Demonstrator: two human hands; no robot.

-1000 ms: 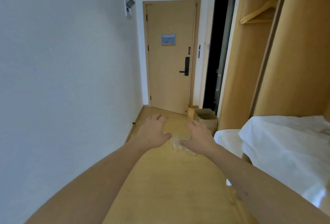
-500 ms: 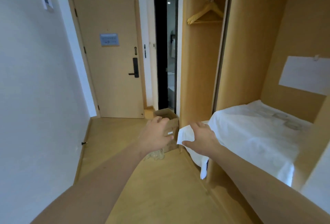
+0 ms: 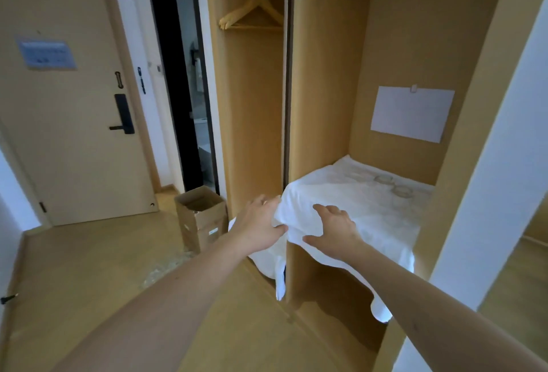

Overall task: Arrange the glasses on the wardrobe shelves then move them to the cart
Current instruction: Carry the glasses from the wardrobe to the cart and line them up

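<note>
Cardboard box (image 3: 201,217) stands on the floor, left of the grip; left hand (image 3: 261,227) pinches the front corner of the white cloth (image 3: 341,202), thumb beneath, presumably to lift or straighten it; right hand (image 3: 335,230) rests just beside, fingers spread flat on the cloth, apparently steadying it; glasses (image 3: 394,186) sit beyond and right of the grip, near the shelf's back: clear, low, round-rimmed, close together, hard to count.
</note>
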